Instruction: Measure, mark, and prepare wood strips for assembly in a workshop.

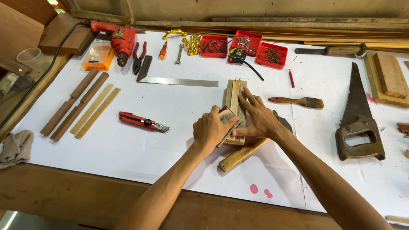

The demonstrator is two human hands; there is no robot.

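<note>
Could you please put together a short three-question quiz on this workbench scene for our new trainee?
1. True or false: the left hand grips a small block on the pale wooden slat piece.
2. Which lies nearest the left hand? A) red utility knife B) rusty handsaw C) red electric drill
3. How many red plastic trays of nails and screws stand at the back of the white paper sheet?

Key: 1 true; 2 A; 3 three. The right hand presses flat on the slat piece.
</note>
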